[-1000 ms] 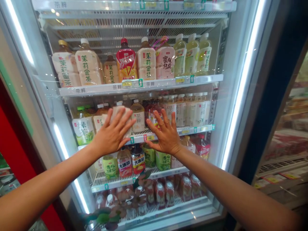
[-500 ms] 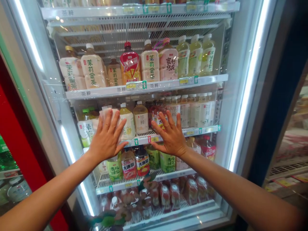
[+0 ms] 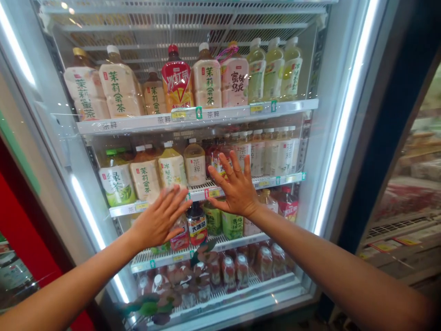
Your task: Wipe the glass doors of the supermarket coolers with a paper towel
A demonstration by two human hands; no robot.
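My left hand (image 3: 159, 221) lies flat, fingers stretched, against the glass door (image 3: 174, 129) of a drinks cooler. A little of a white cloth or tissue (image 3: 172, 188) shows at its fingertips, pressed under the hand; most of it is hidden. To the right, my right hand (image 3: 237, 187) rests with spread fingers on the same glass and holds nothing. Behind the pane, close to my left hand, stand a bottle with a pale label (image 3: 172, 168) and a dark-topped bottle (image 3: 197, 227). A small clear bottle (image 3: 195, 166) is between the two hands, higher up.
Shelves (image 3: 234, 112) inside carry rows of bottled drinks, among them a red-capped bottle (image 3: 176, 80). Bright light strips (image 3: 346, 119) run down both sides. A red panel (image 3: 31, 230) stands at left, and another display (image 3: 403, 207) at right. Leaf shapes (image 3: 151, 308) appear low on the glass.
My left hand has slid down the glass with the white cloth, uncovering bottles on the middle shelf. My right hand keeps nearly the same place. The view has tilted slightly downward.
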